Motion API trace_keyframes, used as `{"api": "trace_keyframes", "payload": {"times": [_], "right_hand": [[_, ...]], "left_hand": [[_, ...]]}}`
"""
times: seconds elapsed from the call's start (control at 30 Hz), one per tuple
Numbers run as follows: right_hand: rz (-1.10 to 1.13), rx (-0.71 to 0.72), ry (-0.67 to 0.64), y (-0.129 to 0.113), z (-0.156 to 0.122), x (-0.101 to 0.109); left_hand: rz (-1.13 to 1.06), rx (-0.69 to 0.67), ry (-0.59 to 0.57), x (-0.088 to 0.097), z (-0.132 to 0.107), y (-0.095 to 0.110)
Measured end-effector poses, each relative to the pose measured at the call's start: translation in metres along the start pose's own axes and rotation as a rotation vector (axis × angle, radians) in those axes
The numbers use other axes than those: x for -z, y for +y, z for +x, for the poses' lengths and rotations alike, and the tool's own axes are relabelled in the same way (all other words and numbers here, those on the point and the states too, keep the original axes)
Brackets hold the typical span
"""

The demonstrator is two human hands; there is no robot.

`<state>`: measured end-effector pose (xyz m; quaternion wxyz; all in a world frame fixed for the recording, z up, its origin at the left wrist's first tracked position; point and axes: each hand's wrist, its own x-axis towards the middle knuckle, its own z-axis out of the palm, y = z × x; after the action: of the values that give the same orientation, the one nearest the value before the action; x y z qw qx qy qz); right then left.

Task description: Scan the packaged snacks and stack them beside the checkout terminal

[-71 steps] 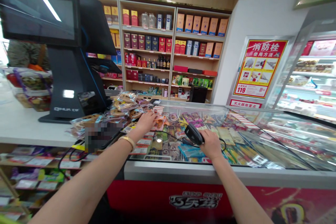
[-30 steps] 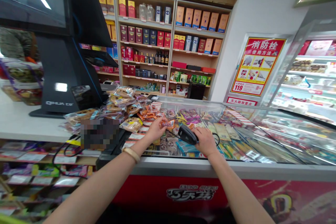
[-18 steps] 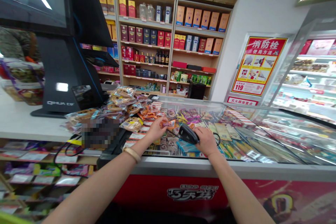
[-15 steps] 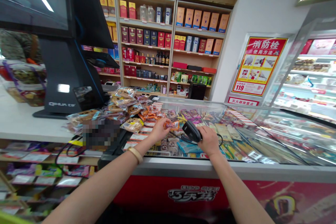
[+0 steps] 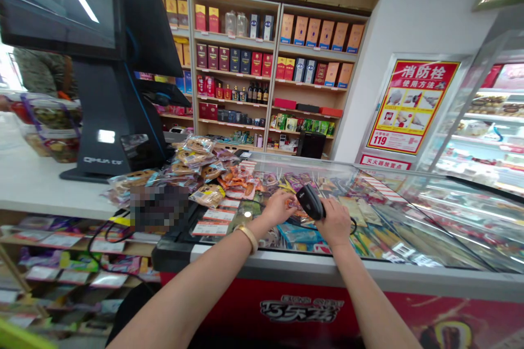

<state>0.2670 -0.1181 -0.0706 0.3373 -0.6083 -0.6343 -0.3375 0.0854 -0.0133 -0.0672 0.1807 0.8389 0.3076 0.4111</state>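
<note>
My right hand [image 5: 334,221] is wrapped round the grip of a black barcode scanner [image 5: 310,202], its head tilted toward the left. Close in front of the scanner, my left hand [image 5: 280,207] pinches a small orange snack packet [image 5: 291,204], partly hidden by the fingers. Both hands are above the glass top of a chest freezer [image 5: 262,257]. On the glass to the left lie more orange snack packets [image 5: 241,182], beside a heap of clear-wrapped snack packs [image 5: 196,151]. One yellowish pack [image 5: 208,195] lies at the near edge of the heap.
A black checkout terminal [image 5: 112,120] stands on the white counter [image 5: 90,192] at left, near tubs of food [image 5: 55,120]. Price labels [image 5: 213,227] lie on the freezer top. Shelves of boxed goods [image 5: 233,60] line the back. A person's patterned sleeve [image 5: 35,71] shows behind the terminal.
My left hand has moved right with the orange snack packet, closer to the scanner's head. The scanner has shifted slightly in my right hand's grip area, and the view has turned a little left.
</note>
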Motion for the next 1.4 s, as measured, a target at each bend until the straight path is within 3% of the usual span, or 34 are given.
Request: {"api": "trace_keyframes", "payload": {"times": [0.13,0.27,0.43,0.57,0.77,1.0,1.2,1.3,1.4], "right_hand": [[0.000,-0.021,-0.005,0.003,0.001,0.000],[-0.009,-0.025,-0.010,0.002,0.002,0.000],[-0.014,-0.001,-0.030,-0.002,0.002,0.000],[-0.002,0.011,-0.038,-0.007,0.003,0.003],[0.045,0.009,-0.018,-0.013,0.005,0.007],[0.057,0.028,-0.021,-0.013,0.006,0.007],[0.092,0.046,-0.038,-0.017,0.007,0.009],[0.118,0.063,-0.036,-0.019,0.007,0.009],[0.151,0.096,-0.048,-0.020,0.007,0.009]], "left_hand": [[0.034,0.026,0.118,0.026,0.000,-0.013],[0.267,0.055,0.214,0.077,0.002,-0.036],[0.590,-0.002,0.076,0.151,-0.007,-0.062],[0.700,-0.054,-0.052,0.182,-0.017,-0.072],[0.767,-0.162,-0.097,0.182,-0.016,-0.073],[0.712,-0.170,-0.083,0.192,-0.012,-0.071],[0.471,0.130,0.211,0.192,-0.017,-0.063],[0.205,0.308,0.361,0.180,-0.018,-0.058],[-0.146,0.474,0.436,0.160,-0.018,-0.051]]}}
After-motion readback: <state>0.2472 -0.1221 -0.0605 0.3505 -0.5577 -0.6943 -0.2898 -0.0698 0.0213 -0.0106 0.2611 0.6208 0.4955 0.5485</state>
